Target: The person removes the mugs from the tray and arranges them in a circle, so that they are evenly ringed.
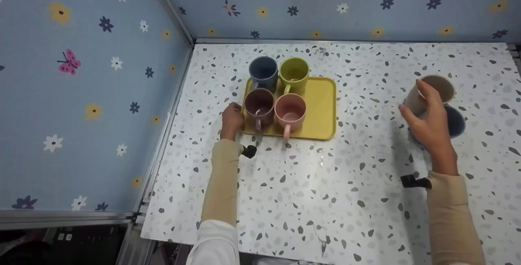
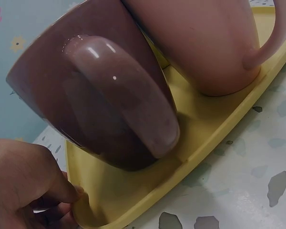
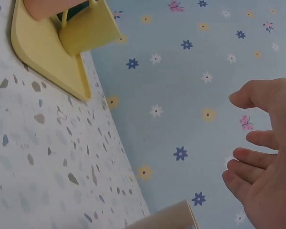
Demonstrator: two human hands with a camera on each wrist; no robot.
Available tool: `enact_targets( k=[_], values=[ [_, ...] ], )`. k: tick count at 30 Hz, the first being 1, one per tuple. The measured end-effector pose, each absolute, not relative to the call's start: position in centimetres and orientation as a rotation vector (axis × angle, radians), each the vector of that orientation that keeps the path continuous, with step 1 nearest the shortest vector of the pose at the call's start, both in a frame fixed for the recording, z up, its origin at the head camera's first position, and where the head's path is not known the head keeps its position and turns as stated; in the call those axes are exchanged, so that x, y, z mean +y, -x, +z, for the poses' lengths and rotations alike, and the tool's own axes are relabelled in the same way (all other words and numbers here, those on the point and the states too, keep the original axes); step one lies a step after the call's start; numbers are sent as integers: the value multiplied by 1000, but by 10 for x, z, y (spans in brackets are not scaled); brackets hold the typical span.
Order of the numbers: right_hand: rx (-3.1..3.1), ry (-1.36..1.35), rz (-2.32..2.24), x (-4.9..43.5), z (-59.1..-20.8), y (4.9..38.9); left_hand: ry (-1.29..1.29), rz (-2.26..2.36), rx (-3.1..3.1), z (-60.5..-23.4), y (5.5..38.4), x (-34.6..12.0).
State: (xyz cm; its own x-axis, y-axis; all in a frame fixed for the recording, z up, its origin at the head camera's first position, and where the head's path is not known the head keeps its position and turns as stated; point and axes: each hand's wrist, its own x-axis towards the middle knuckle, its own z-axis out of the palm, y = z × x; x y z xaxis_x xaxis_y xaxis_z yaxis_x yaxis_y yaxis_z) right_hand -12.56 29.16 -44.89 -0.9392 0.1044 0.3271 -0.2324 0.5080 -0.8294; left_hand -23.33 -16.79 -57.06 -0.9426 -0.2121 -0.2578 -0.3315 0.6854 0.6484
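My left hand (image 1: 233, 119) pinches the left rim of a yellow tray (image 1: 321, 110); thumb and fingers meet at its corner in the left wrist view. On the tray stand a dark maroon mug (image 1: 259, 104), a pink mug (image 1: 290, 112), a blue mug (image 1: 263, 69) and a yellow-green mug (image 1: 294, 71). Over at the right, my right hand (image 1: 433, 124) hovers with thumb and fingers spread near a beige mug (image 1: 441, 86). Behind that hand is a second blue mug (image 1: 456, 121), partly hidden. The right wrist view shows nothing between the spread fingers.
A white speckled table (image 1: 293, 191) lies under everything. Blue flowered panels (image 1: 346, 16) rise along its back and left sides, with a metal frame strip (image 1: 163, 139) at the left edge. Between the tray and the right-hand mugs lies a stretch of bare tabletop.
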Motion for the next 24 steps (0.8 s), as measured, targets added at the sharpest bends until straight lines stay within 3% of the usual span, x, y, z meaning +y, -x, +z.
enact_targets(
  k=[10, 24],
  values=[
    [-2362, -247, 1448, 248, -443, 137, 457, 1091, 2721, -584, 245, -172],
    [-2409, -388, 1490, 203, -450, 144, 498, 1092, 2708, -569, 234, -165]
  ],
)
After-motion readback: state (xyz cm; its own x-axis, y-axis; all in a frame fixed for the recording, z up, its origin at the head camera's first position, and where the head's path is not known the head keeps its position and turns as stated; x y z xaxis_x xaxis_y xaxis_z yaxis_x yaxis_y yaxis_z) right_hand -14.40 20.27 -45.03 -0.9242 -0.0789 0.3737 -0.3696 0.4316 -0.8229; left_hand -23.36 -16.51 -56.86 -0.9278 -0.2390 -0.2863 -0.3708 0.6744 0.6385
